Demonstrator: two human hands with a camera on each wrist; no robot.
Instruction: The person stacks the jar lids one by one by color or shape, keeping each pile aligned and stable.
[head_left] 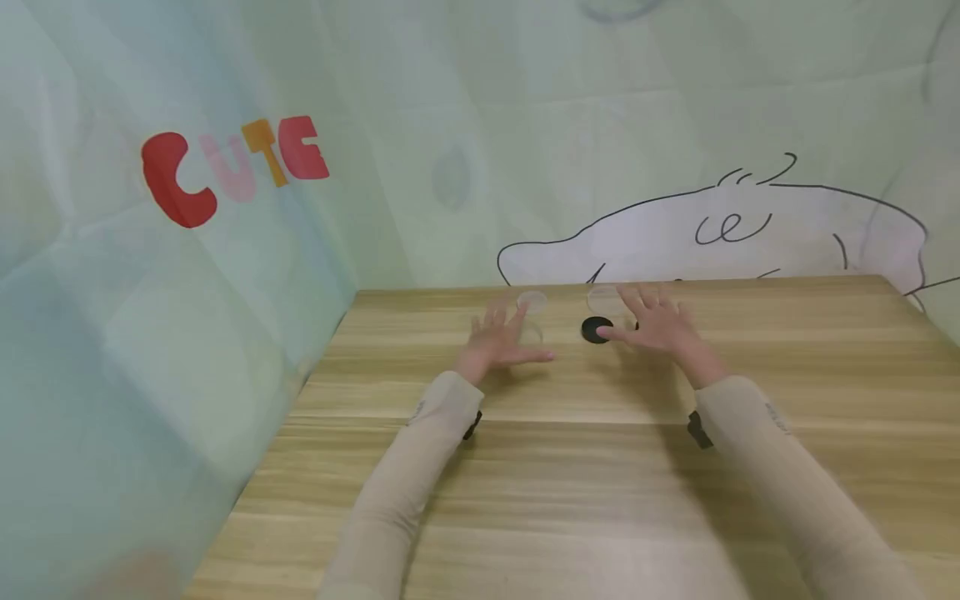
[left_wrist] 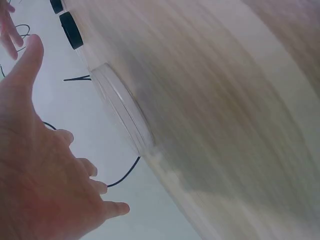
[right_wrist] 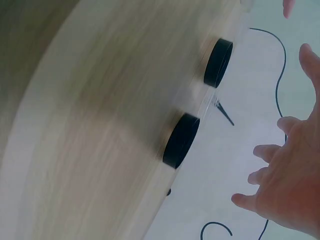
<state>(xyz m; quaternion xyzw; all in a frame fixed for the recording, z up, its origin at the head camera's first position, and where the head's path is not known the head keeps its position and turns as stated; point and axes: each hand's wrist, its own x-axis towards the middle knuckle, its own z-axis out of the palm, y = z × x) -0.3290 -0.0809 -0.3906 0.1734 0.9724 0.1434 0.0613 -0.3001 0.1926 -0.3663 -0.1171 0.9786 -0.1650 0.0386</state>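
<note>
My left hand (head_left: 495,342), fingers spread, hovers over the table beside two clear round pieces. One clear piece (head_left: 532,302) lies near the back edge; the other (head_left: 531,335) is partly behind the hand. In the left wrist view a clear shallow round dish (left_wrist: 122,107) shows its low wall. My right hand (head_left: 658,327) also has spread fingers, its thumb overlapping a black round piece (head_left: 597,330). A second black round piece (right_wrist: 181,141) stands near it in the right wrist view, mostly hidden by the hand from above. Behind lies another clear round piece (head_left: 603,300).
The wood-grain table (head_left: 555,500) ends close behind the round pieces. A pale printed cloth (head_left: 450,208) hangs along the back and left, with coloured letters and a line drawing. Both forearms, in light sleeves (head_left: 405,483), reach over the table's front half.
</note>
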